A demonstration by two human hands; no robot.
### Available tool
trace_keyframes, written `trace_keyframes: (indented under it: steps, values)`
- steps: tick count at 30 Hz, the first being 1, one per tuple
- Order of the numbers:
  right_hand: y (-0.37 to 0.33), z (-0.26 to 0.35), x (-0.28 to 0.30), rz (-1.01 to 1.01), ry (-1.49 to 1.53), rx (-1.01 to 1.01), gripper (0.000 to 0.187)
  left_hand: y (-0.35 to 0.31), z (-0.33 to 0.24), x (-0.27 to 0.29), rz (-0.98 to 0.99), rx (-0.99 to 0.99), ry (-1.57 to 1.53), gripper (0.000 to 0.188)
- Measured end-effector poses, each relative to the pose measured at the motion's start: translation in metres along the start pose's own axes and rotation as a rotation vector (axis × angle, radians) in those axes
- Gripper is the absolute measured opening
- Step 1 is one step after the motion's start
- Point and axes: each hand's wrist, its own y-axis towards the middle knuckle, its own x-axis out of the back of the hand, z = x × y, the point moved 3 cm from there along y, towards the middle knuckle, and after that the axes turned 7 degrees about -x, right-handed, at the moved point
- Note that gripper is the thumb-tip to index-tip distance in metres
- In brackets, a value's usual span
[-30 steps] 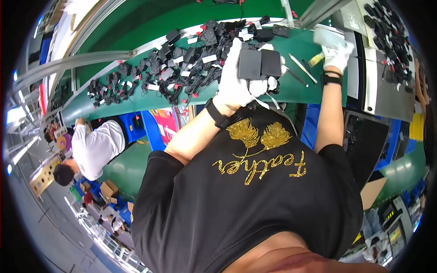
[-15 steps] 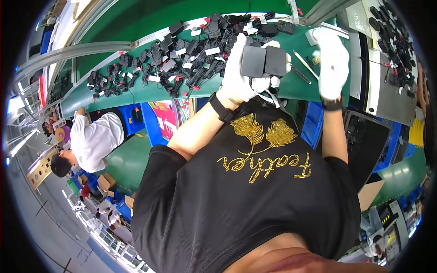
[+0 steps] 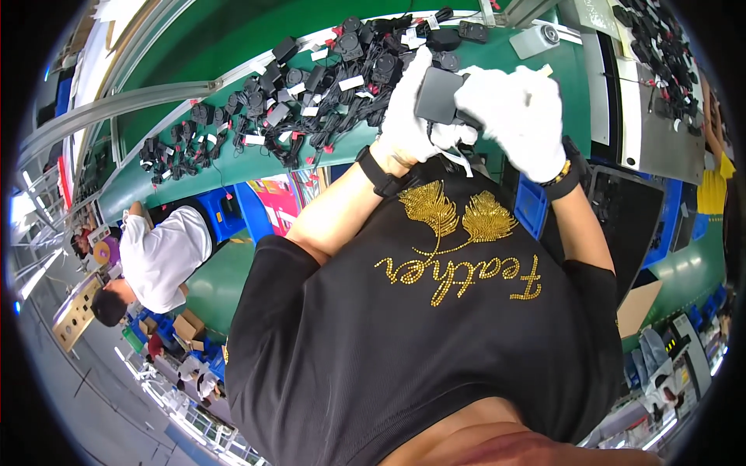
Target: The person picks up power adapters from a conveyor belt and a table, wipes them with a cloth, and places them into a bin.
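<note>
My left hand (image 3: 401,123), in a white glove, is closed around black square power adapters. The front face of one power adapter (image 3: 437,95) shows plainly; a second is mostly covered by my right hand, with only a dark edge visible. A cable and a white strip hang below the left hand. My right hand (image 3: 517,116), also gloved, is bent over the adapters with its fingertips against them. Its fingers are curled together, and a small pale yellow bit shows at its upper edge; what it grips is hidden.
A heap of black adapters with coiled cables and white tags (image 3: 351,82) spreads along the green bench (image 3: 350,143). A whitish bottle (image 3: 535,42) lies behind my right hand. More adapters (image 3: 660,70) are at the far right. A seated person in white (image 3: 167,252) works at the left.
My right hand has come left and down from beside the bottle onto the adapters, covering most of the second one. My left hand still holds them. The bottle shows more fully now.
</note>
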Motion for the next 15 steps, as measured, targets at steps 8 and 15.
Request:
trace_keyframes:
  steps: [8,15]
  values:
    - [0.011,0.003,-0.016,-0.083,-0.156,0.033,0.036,0.002,0.004,0.001,0.217,0.098,-0.236,0.059]
    - [0.01,-0.016,-0.015,-0.118,0.076,0.042,0.042,0.002,-0.001,0.025,0.253,-0.197,0.498,0.065]
